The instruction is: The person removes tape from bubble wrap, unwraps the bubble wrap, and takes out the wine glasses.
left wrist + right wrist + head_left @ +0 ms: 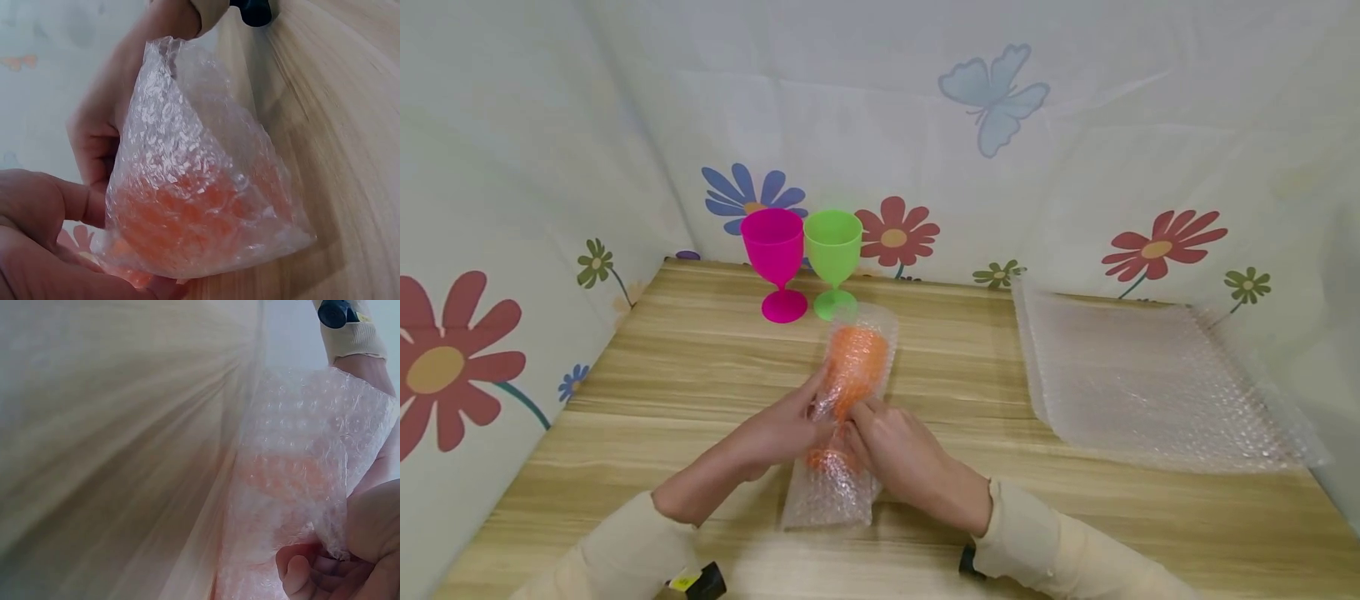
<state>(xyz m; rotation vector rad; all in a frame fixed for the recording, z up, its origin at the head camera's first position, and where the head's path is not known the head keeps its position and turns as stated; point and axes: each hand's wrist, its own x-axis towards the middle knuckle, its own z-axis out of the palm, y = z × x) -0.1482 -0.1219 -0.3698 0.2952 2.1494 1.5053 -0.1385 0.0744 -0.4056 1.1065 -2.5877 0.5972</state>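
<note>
An orange goblet (859, 354) lies on the table, wrapped in clear bubble wrap (827, 504), its bowl away from me and its foot toward me. My left hand (790, 425) grips the wrapped goblet from the left; the thumb and fingers hold the wrap around it in the left wrist view (44, 244). On the other side, my right hand (898, 450) pinches the wrap near the stem, and its curled fingers (297, 575) show in the right wrist view. The orange foot shows blurred through the bubbles (181, 219). Beyond the bowl stand a pink goblet (773, 250) and a green goblet (833, 246), both upright.
Flat bubble wrap sheets (1150, 383) lie on the right of the wooden table (700, 333), reaching past its right edge. A flowered cloth (880, 125) hangs behind and along the left side. Dark wrist devices (706, 582) sit beneath both sleeves.
</note>
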